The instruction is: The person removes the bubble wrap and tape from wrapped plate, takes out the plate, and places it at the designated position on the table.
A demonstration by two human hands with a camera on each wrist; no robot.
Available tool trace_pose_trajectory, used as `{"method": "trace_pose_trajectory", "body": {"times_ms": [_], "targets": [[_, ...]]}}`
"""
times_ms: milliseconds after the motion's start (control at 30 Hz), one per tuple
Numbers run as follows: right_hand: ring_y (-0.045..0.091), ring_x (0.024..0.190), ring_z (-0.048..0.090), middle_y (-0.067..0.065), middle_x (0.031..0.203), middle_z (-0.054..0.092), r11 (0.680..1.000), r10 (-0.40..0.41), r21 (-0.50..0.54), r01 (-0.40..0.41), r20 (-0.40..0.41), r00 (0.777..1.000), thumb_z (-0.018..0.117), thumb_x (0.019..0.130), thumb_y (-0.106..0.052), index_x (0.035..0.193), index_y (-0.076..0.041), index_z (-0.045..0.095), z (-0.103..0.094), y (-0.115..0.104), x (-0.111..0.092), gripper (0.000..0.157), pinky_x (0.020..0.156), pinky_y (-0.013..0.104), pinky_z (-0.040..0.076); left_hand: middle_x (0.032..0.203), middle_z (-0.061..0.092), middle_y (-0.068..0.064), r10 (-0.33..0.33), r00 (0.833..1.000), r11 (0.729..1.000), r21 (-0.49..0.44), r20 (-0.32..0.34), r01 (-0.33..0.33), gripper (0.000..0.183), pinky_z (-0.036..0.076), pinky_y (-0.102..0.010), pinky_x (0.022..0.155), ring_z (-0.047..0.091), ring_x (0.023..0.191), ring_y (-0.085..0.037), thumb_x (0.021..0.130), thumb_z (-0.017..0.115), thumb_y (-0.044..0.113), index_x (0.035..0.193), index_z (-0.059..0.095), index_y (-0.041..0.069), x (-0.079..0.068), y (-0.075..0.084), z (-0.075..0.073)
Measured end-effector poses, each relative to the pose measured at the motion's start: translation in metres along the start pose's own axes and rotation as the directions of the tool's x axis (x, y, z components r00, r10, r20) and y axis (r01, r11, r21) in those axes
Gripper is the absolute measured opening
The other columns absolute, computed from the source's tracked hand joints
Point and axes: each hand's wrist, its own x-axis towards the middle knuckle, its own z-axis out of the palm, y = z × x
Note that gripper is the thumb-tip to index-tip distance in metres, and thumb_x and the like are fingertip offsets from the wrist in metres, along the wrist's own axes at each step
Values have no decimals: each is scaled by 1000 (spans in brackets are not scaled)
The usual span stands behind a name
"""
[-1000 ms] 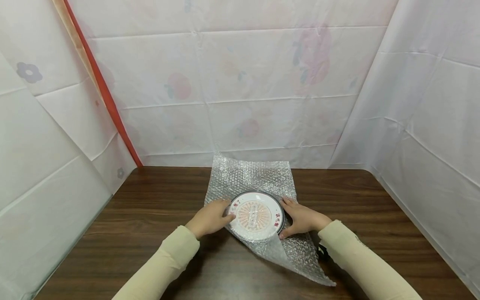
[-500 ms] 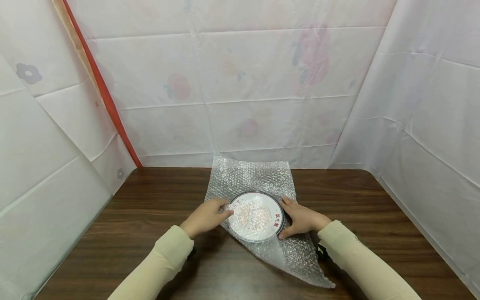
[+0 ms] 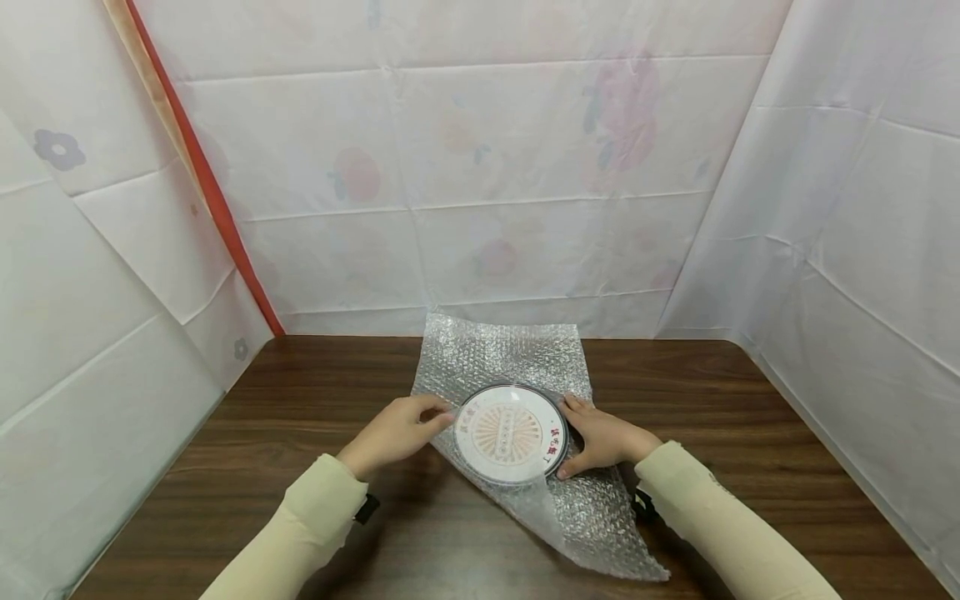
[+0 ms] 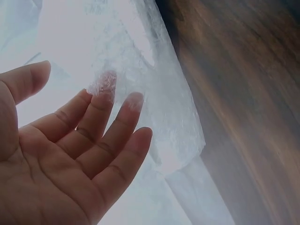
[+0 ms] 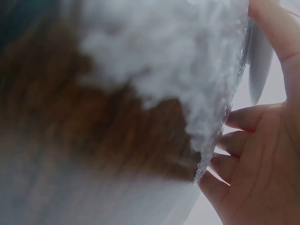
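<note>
A white plate (image 3: 510, 433) with a dark rim, an orange sunburst and red characters lies on a sheet of bubble wrap (image 3: 502, 350). A flap of the clear wrap covers its lower left part. At the plate's left side is my left hand (image 3: 397, 429). In the left wrist view this hand's fingers (image 4: 119, 124) are loosely bent, two tips behind the film (image 4: 173, 108), the thumb apart. My right hand (image 3: 603, 433) rests against the plate's right edge, thumb and fingers spread. The right wrist view shows its fingertips (image 5: 234, 117) at the wrap's edge.
The dark wooden table (image 3: 322, 375) extends on both sides of the wrap. A white printed cloth (image 3: 480, 167) hangs behind and at both sides. One wrap corner (image 3: 652, 571) points toward the front right. A red strip (image 3: 202, 179) runs down the left back corner.
My left hand has drawn back to the left, off the plate's rim. The clear flap over the plate has shifted and the sunburst shows plainly again. My right hand has stayed in place.
</note>
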Motion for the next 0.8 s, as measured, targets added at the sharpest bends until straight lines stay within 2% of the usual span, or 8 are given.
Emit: {"method": "trace_pose_trajectory", "body": {"times_ms": [167,333,633,800], "targets": [[47,149,8,26,163,6,1000,0,7,0,-2,1000,81,73,-55,155,3,17,2,2,1,118,117,62,21,112,71,2,-14,1000,1000,6,14,14,28,52,-42,87,63,106,-17,98,58,38,111,71,18,-6,-1,-5],[47,149,8,25,163,5,1000,5,20,-4,-5,1000,81,73,-55,155,2,17,3,3,1,119,117,63,22,114,71,-1,-11,1000,1000,20,24,11,33,53,-45,91,64,110,-21,99,56,41,114,71,16,-11,-4,-9],[45,150,8,24,163,5,999,8,31,-8,-16,1000,81,72,-55,155,1,17,7,8,3,119,117,62,22,115,71,-6,27,998,999,41,56,-30,42,52,-49,93,65,111,-26,102,49,40,118,70,8,-16,-9,-15],[45,150,8,24,163,5,999,4,36,-4,-19,1000,81,72,-55,155,2,17,9,10,5,119,117,61,23,111,72,-4,22,996,999,32,88,-25,43,53,-44,87,64,104,-20,102,48,43,112,73,9,-19,-11,-19]]}}
